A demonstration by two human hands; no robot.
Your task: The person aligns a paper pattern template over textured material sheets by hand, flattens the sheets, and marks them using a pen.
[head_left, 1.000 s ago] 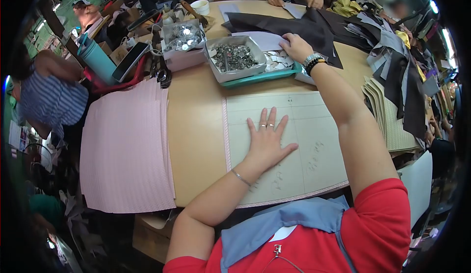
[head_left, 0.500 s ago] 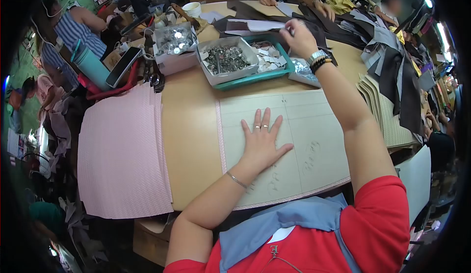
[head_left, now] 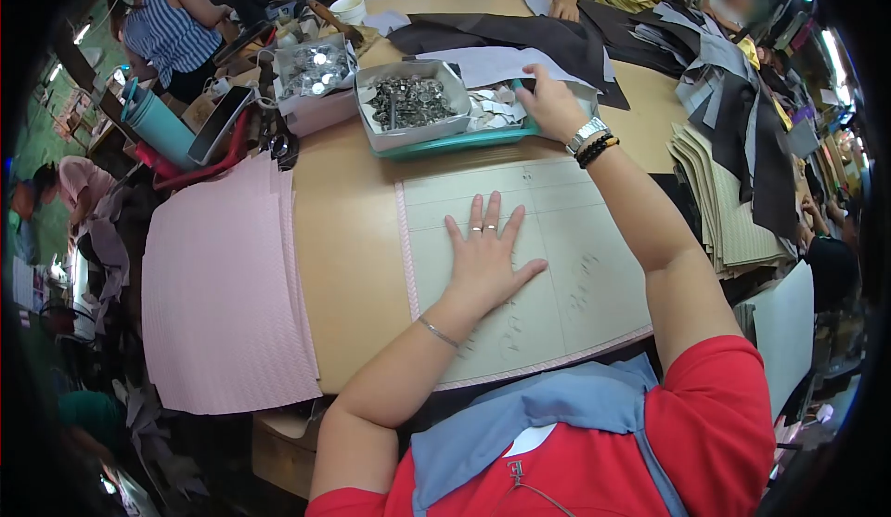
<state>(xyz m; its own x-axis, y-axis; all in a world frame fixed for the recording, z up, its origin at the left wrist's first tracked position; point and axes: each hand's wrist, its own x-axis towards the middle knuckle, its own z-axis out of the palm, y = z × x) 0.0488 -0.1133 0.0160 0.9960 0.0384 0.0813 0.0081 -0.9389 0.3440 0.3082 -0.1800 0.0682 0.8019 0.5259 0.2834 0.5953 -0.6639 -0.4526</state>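
Note:
My left hand (head_left: 487,262) lies flat with fingers spread on a pale pattern board (head_left: 585,229) with ruled lines and handwriting. Pink textured sheet shows along the board's left and lower edges. At the right end of a teal tray (head_left: 455,142), my right hand (head_left: 554,110) has its thumb and fingers closed about the rim; some fingertips are hidden. The tray holds small white pieces (head_left: 494,109). A white box (head_left: 406,133) of small metal parts (head_left: 408,101) rests on its left part.
A stack of pink sheets (head_left: 218,285) lies at left. Behind it are a teal tumbler (head_left: 165,125), a phone (head_left: 221,125) and a box of shiny discs (head_left: 316,70). Dark cut pieces (head_left: 510,39) and cream sheets (head_left: 724,201) lie beyond and right. A co-worker's hands (head_left: 564,5) rest across the table.
My right hand has come down from above the tray to its right end. My left hand stays flat on the board. The co-worker's hands across the table have shifted, and the view has tilted slightly.

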